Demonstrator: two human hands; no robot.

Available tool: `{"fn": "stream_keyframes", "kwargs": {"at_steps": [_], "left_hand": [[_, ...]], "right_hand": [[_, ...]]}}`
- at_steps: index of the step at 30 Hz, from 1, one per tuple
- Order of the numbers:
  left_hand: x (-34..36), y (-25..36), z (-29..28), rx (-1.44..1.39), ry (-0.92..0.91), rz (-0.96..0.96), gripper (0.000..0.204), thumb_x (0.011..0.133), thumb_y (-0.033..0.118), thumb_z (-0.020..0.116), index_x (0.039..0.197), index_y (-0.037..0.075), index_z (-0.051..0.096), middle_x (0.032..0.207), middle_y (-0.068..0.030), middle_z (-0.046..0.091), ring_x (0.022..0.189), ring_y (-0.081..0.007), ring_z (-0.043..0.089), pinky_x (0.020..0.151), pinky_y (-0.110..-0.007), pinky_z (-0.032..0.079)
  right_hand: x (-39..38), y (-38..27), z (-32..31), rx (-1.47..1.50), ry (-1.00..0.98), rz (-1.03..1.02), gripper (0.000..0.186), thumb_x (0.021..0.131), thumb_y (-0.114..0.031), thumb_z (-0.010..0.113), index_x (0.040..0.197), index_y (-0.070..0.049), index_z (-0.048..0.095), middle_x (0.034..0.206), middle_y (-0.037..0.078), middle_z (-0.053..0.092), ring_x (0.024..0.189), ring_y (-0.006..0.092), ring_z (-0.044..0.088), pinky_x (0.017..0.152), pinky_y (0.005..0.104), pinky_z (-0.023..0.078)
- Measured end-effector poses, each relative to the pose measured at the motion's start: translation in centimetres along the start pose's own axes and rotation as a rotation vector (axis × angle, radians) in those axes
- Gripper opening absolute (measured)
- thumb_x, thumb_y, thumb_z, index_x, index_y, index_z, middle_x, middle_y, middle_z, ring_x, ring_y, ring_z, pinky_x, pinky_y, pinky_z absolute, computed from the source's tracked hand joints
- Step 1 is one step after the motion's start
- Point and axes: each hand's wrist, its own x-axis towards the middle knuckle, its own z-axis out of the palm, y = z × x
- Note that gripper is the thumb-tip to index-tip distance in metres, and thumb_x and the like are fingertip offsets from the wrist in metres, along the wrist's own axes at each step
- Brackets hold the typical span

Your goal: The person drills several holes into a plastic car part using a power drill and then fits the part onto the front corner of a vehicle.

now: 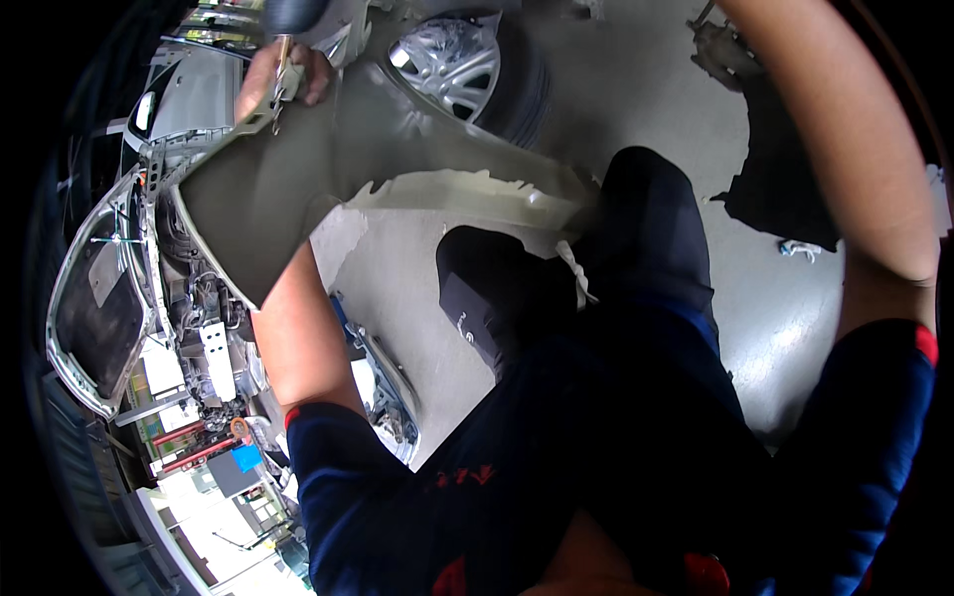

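A grey-green car fender (pixel 263 189) stretches across the upper left to my raised knee. Behind it passes my left forearm, and my left hand (pixel 283 77) comes out at its upper edge with the fingers closed round a tab there. Right beside those fingers, a twist drill bit (pixel 282 74) points down at the fender edge from the dark head of a power drill (pixel 294 14), cut off by the top of the picture. My right arm (pixel 845 129) reaches up past the top edge, leaving that hand out of view. What holds the drill is hidden.
A wheel with a tyre (pixel 527 94) lies beyond the fender. Dark ragged sheeting (pixel 780 169) and a small white scrap (pixel 798 250) are on the floor at right. A headlight (pixel 393 417) lies by my left arm. At left stands a car with its front stripped (pixel 199 308).
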Motion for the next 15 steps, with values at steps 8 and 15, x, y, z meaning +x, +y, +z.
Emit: {"fn": "stream_keyframes", "kwargs": {"at_steps": [8, 15], "left_hand": [[-0.5, 1.4, 5.8, 0.057, 0.658, -0.307, 0.038, 0.103, 0.034, 0.049, 0.071, 0.012, 0.047, 0.059, -0.0039, 0.042, 0.055, -0.0135, 0.034, 0.056, -0.029, 0.028], [-4.7, 1.9, 1.3, 0.107, 0.497, 0.024, 0.041, 0.104, 0.030, 0.048, 0.067, 0.013, 0.041, 0.059, 0.0001, 0.036, 0.057, -0.0133, 0.038, 0.055, -0.029, 0.027]], "right_hand": [[-7.9, 4.2, 5.3, 0.905, -0.258, 0.340, 0.052, 0.081, -0.044, 0.086, 0.103, 0.001, 0.069, 0.091, 0.010, 0.070, 0.080, 0.0154, 0.065, 0.075, 0.0323, 0.053], [-16.0, 0.0, 9.3, 1.854, -0.149, 0.754, 0.037, 0.093, -0.020, 0.074, 0.119, 0.003, 0.060, 0.104, 0.014, 0.067, 0.094, 0.0252, 0.068, 0.086, 0.0407, 0.058]]}}
